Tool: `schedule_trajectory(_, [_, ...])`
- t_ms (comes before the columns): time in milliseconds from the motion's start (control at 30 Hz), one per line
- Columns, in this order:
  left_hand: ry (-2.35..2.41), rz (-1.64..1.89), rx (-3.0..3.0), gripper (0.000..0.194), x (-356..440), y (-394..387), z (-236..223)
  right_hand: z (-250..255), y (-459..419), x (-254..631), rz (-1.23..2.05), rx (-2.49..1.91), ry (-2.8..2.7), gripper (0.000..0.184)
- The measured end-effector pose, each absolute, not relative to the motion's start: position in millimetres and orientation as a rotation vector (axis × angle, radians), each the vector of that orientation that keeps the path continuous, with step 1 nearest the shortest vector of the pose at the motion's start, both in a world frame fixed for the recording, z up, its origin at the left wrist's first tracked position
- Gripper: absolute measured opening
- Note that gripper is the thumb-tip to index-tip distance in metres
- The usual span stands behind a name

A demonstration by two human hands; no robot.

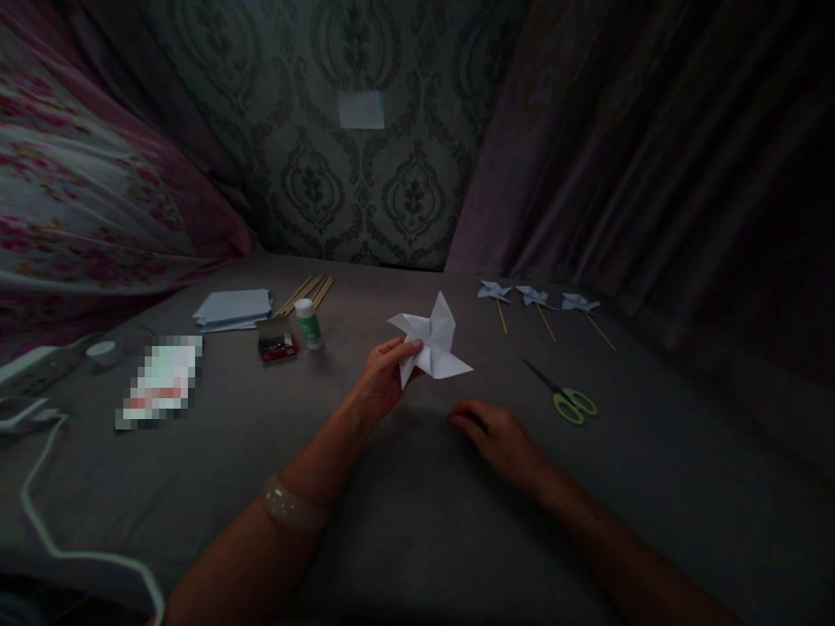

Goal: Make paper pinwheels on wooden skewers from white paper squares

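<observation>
A white folded paper pinwheel (438, 346) is held up over the table by my left hand (384, 374), the thumb pressed on its centre and the fingers behind it. No stick shows on this pinwheel. Lower and to the right, my right hand (499, 435) is closed in a pinch just above the cloth, apart from the paper. Whatever its fingertips hold, if anything, is too small or dark to make out. Scissors with green handles (574, 405) lie to the right of that hand.
At the back right lie three pinwheels on sticks (536, 297). Left of my hands are a glue stick (309, 324), a small red box (277, 345) of metal bits, wooden sticks (319, 291) and a paper stack (233, 309). A power strip (39, 369) and white cable (84, 555) lie far left.
</observation>
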State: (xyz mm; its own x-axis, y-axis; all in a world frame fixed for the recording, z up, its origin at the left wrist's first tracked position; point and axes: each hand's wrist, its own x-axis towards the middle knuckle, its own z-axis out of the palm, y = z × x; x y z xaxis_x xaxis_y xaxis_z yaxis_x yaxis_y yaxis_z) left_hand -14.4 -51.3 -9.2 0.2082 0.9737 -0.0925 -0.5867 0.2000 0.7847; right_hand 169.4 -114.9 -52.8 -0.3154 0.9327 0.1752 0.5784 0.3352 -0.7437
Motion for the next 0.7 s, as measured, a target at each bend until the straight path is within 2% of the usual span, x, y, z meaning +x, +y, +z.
schedule_trajectory(133, [0.773, 1.245, 0.698, 0.018, -14.0, -44.9, -18.8, -49.5, -113.9, 169.0, 0.973, -1.43, -1.764, 0.014])
schedule_trajectory(233, [0.86, 1.264, 0.696, 0.021, -14.0, -40.5, -26.4, -46.6, -111.3, 168.6, 1.002, -1.476, -1.691, 0.016])
schedule_trajectory(367, [0.887, 1.294, 0.679, 0.02, -13.9, -38.4, -32.2, -43.0, -114.3, 169.5, 0.899, -1.545, -1.825, 0.012])
schedule_trajectory(500, [0.874, 1.293, 0.678, 0.018, -13.8, -39.0, -33.3, -42.5, -123.4, 169.3, 0.731, -1.422, -2.12, 0.02])
schedule_trajectory(700, [0.876, 1.299, 0.699, 0.019, -14.7, -37.5, -36.4, -41.7, -130.7, 160.8, 0.563, -1.338, -2.319, 0.021])
